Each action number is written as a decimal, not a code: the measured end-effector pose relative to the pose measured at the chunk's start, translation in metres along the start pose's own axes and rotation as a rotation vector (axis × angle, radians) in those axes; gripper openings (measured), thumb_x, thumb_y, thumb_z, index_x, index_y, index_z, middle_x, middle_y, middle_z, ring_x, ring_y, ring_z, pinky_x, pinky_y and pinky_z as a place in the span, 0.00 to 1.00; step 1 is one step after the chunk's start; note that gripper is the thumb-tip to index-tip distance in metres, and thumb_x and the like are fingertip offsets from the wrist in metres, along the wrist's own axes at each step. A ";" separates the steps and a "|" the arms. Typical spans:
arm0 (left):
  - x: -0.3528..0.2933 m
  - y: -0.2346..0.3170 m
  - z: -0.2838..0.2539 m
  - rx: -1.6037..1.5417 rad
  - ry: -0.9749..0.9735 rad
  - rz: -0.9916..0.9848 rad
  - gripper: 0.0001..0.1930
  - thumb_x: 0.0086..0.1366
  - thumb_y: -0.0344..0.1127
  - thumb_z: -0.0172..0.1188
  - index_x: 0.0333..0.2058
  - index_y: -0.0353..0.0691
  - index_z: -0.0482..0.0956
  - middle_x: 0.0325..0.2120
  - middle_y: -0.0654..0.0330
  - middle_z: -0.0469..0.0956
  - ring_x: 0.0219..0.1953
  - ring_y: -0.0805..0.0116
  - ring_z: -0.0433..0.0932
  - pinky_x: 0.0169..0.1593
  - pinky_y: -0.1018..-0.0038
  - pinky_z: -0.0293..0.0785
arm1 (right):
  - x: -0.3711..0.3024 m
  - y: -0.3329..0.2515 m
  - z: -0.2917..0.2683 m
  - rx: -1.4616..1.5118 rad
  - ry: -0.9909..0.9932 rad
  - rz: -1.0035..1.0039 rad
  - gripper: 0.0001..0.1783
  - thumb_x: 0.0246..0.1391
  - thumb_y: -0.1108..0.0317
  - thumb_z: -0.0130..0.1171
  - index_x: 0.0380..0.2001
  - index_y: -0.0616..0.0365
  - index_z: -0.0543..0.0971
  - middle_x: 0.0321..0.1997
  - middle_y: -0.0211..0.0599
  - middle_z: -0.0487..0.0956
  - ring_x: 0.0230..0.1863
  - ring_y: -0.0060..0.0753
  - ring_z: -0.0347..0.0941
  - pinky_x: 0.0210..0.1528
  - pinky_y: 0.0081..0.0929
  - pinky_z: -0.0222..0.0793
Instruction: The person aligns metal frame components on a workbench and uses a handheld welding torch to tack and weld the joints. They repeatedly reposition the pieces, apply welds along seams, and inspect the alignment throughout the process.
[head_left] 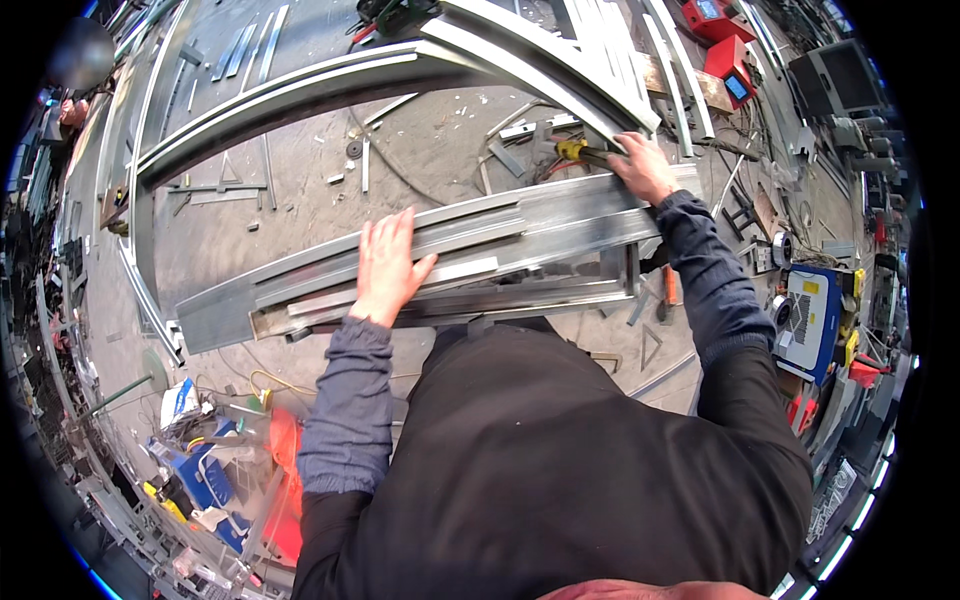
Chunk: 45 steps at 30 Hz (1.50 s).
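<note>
My left hand [388, 265] lies flat with its fingers spread on a long grey metal panel [570, 215] in front of me. Narrow metal channels [470, 232] run lengthwise along the panel beneath that hand. My right hand [643, 170] is at the panel's far right end, fingers curled around the dark end of a yellow and black hand tool [572, 150]. The tool's exact kind cannot be made out. Beyond both hands stands a large metal frame [300, 100], one of its bars ending close to my right fingers.
Metal offcuts and a cable [385, 160] lie on the concrete floor [310, 215]. At the right stands a blue and white machine [808, 315]; red machines [728, 70] stand farther back. A blue box [203, 475] and orange-red sheet [285, 470] lie at lower left.
</note>
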<state>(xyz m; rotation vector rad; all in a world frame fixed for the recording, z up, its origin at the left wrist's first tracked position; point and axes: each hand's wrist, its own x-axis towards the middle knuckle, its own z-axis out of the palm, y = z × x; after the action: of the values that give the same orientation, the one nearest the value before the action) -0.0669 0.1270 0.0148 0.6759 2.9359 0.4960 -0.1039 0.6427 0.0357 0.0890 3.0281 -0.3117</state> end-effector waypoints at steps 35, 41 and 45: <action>0.055 0.180 0.011 -1.617 -0.463 -0.208 0.42 0.74 0.35 0.71 0.78 0.30 0.58 0.72 0.45 0.70 0.69 0.52 0.77 0.71 0.59 0.75 | -0.093 0.017 -0.047 0.319 0.040 -0.115 0.25 0.56 0.62 0.74 0.57 0.48 0.83 0.53 0.46 0.86 0.58 0.56 0.81 0.61 0.49 0.79; 0.102 0.253 0.022 -2.082 -0.943 -0.327 0.29 0.79 0.51 0.63 0.72 0.46 0.72 0.72 0.51 0.74 0.73 0.48 0.73 0.75 0.46 0.68 | -0.195 -0.011 -0.088 0.518 0.268 -0.212 0.24 0.58 0.62 0.75 0.55 0.51 0.79 0.47 0.43 0.81 0.52 0.54 0.79 0.55 0.47 0.79; 0.078 0.277 0.015 -2.159 -1.150 -0.295 0.28 0.74 0.49 0.70 0.67 0.49 0.75 0.68 0.51 0.77 0.71 0.53 0.74 0.77 0.50 0.66 | -0.275 -0.041 -0.103 0.436 0.324 -0.160 0.27 0.60 0.60 0.75 0.58 0.51 0.77 0.47 0.39 0.79 0.51 0.49 0.78 0.51 0.43 0.80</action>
<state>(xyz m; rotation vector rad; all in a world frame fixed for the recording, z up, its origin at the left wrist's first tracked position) -0.0208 0.4009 0.0911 0.0000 0.4348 1.7012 0.1577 0.6110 0.1723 -0.0804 3.2236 -1.0648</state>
